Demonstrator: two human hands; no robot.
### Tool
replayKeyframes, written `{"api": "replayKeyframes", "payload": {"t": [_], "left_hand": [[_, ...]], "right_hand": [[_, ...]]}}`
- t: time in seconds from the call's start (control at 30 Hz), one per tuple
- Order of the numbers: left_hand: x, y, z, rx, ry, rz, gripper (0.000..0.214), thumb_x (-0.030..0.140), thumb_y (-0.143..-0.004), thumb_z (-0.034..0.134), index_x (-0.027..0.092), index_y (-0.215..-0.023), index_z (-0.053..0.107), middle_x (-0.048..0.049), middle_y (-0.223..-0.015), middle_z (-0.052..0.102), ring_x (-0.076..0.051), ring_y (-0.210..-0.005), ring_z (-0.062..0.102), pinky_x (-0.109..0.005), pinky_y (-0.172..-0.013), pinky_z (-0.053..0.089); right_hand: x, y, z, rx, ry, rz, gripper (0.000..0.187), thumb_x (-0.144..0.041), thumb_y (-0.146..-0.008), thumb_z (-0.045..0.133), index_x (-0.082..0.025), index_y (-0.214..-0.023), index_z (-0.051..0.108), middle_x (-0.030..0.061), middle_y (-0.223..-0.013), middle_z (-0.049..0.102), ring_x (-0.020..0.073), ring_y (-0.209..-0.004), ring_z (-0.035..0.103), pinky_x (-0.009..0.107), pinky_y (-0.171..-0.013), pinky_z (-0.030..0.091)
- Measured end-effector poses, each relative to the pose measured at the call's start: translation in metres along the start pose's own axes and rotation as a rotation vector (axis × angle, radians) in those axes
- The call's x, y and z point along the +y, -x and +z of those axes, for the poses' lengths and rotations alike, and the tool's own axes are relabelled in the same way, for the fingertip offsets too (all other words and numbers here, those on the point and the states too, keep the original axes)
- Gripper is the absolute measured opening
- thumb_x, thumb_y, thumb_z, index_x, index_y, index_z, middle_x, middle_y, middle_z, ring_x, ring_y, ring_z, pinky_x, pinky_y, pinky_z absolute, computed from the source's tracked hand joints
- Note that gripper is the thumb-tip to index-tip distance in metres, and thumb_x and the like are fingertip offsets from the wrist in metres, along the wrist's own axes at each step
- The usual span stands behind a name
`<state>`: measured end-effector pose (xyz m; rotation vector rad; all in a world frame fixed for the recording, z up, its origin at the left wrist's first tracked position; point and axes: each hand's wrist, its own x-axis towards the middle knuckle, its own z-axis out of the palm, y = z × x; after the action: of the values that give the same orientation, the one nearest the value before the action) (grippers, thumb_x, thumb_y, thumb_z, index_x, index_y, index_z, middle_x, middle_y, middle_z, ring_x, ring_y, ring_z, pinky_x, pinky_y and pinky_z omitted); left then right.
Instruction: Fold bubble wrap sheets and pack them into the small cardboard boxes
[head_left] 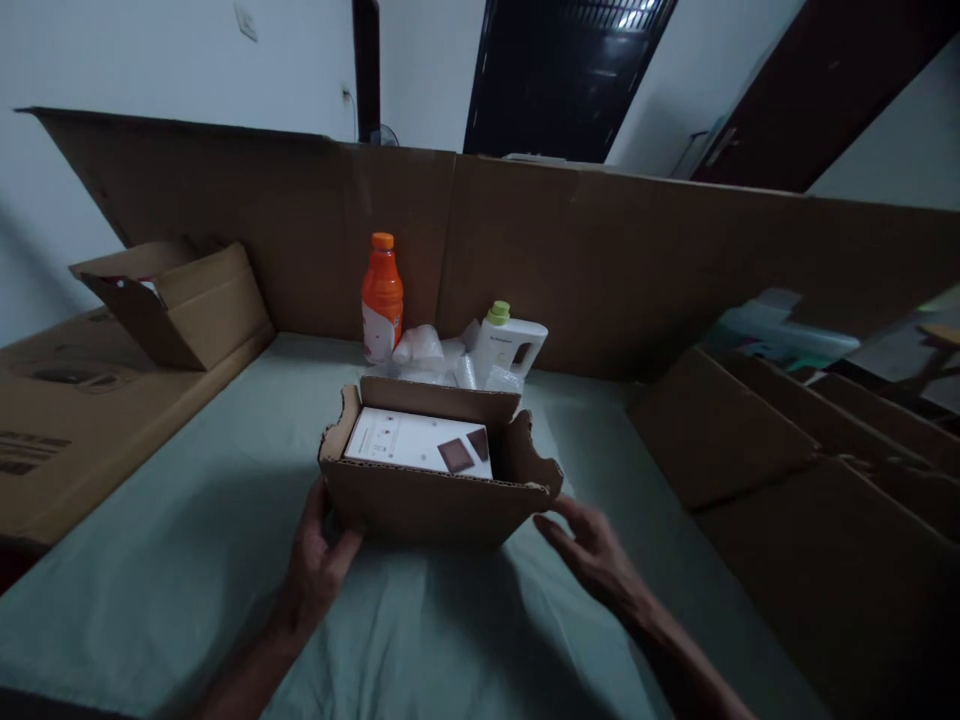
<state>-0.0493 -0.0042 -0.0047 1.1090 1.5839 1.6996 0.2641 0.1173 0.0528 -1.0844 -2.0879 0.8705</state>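
Observation:
A small open cardboard box (420,505) sits on the pale green sheet (187,580) in front of me. Inside it lies a white packet (405,440) with two dark brown squares on it. My left hand (315,560) rests against the box's near left corner, thumb and fingers spread along the cardboard. My right hand (592,550) hovers just off the box's near right corner, fingers stretched out, holding nothing.
Behind the box stand an orange bottle (382,297), a white jug with a green cap (510,345) and crumpled plastic wrap (431,355). A tall cardboard wall (600,260) runs along the back. An open carton (180,300) sits left; flattened cardboard sheets (787,480) lie right.

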Motion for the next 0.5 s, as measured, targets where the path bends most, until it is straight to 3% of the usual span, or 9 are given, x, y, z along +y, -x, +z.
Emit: {"api": "replayKeyframes", "payload": {"t": [0.1, 0.17, 0.23, 0.3, 0.4, 0.43, 0.5], "left_hand": [[0.000, 0.002, 0.004, -0.018, 0.027, -0.031, 0.057, 0.044, -0.088, 0.065, 0.020, -0.137, 0.048, -0.0120, -0.130, 0.063, -0.031, -0.127, 0.058, -0.043, -0.109, 0.045], [0.001, 0.004, 0.006, -0.012, 0.021, -0.035, 0.060, 0.044, -0.089, 0.064, 0.021, -0.142, 0.046, -0.0124, -0.135, 0.060, -0.032, -0.133, 0.054, -0.044, -0.113, 0.043], [0.000, 0.006, 0.007, -0.003, -0.005, -0.027, 0.065, 0.043, -0.090, 0.062, 0.023, -0.148, 0.041, -0.0128, -0.143, 0.055, -0.032, -0.141, 0.047, -0.047, -0.119, 0.038], [-0.005, 0.008, 0.006, 0.006, -0.061, -0.003, 0.069, 0.041, -0.088, 0.063, 0.024, -0.151, 0.040, -0.0130, -0.144, 0.055, -0.034, -0.144, 0.045, -0.049, -0.121, 0.036], [-0.015, 0.011, 0.005, 0.026, -0.134, -0.002, 0.068, 0.038, -0.085, 0.064, 0.024, -0.149, 0.045, -0.0131, -0.136, 0.061, -0.036, -0.136, 0.052, -0.051, -0.117, 0.041], [-0.018, 0.012, 0.005, 0.039, -0.144, -0.014, 0.067, 0.038, -0.085, 0.064, 0.023, -0.148, 0.047, -0.0130, -0.133, 0.063, -0.036, -0.133, 0.055, -0.052, -0.115, 0.044], [-0.022, 0.014, 0.006, 0.060, -0.156, -0.042, 0.064, 0.037, -0.085, 0.063, 0.023, -0.147, 0.049, -0.0128, -0.127, 0.066, -0.036, -0.129, 0.058, -0.052, -0.112, 0.047]], "right_hand": [[0.002, -0.056, -0.024, 0.082, 0.074, 0.042, 0.034, -0.044, -0.091, 0.055, -0.019, -0.100, 0.077, 0.0084, -0.095, 0.078, 0.0270, -0.088, 0.072, 0.037, -0.079, 0.059], [0.005, -0.110, -0.020, 0.106, 0.155, -0.033, 0.031, -0.042, -0.089, 0.056, -0.021, -0.103, 0.076, 0.0085, -0.101, 0.077, 0.0277, -0.090, 0.072, 0.040, -0.081, 0.058], [0.008, -0.169, -0.001, 0.073, 0.230, -0.149, 0.032, -0.036, -0.088, 0.059, -0.024, -0.113, 0.073, 0.0096, -0.114, 0.074, 0.0296, -0.101, 0.070, 0.043, -0.087, 0.057], [0.010, -0.224, 0.027, 0.029, 0.310, -0.227, 0.046, -0.030, -0.084, 0.064, -0.022, -0.129, 0.066, 0.0133, -0.130, 0.067, 0.0334, -0.117, 0.064, 0.049, -0.099, 0.051], [0.007, -0.288, 0.066, -0.002, 0.408, -0.197, 0.072, -0.024, -0.074, 0.074, -0.014, -0.143, 0.055, 0.0206, -0.141, 0.059, 0.0396, -0.126, 0.056, 0.057, -0.109, 0.040], [0.005, -0.303, 0.074, 0.010, 0.416, -0.166, 0.071, -0.023, -0.074, 0.074, -0.013, -0.141, 0.055, 0.0209, -0.138, 0.061, 0.0398, -0.124, 0.057, 0.058, -0.109, 0.038], [0.002, -0.322, 0.080, 0.067, 0.380, -0.106, 0.051, -0.022, -0.080, 0.068, -0.014, -0.130, 0.063, 0.0178, -0.122, 0.069, 0.0363, -0.115, 0.061, 0.056, -0.107, 0.037]]}}
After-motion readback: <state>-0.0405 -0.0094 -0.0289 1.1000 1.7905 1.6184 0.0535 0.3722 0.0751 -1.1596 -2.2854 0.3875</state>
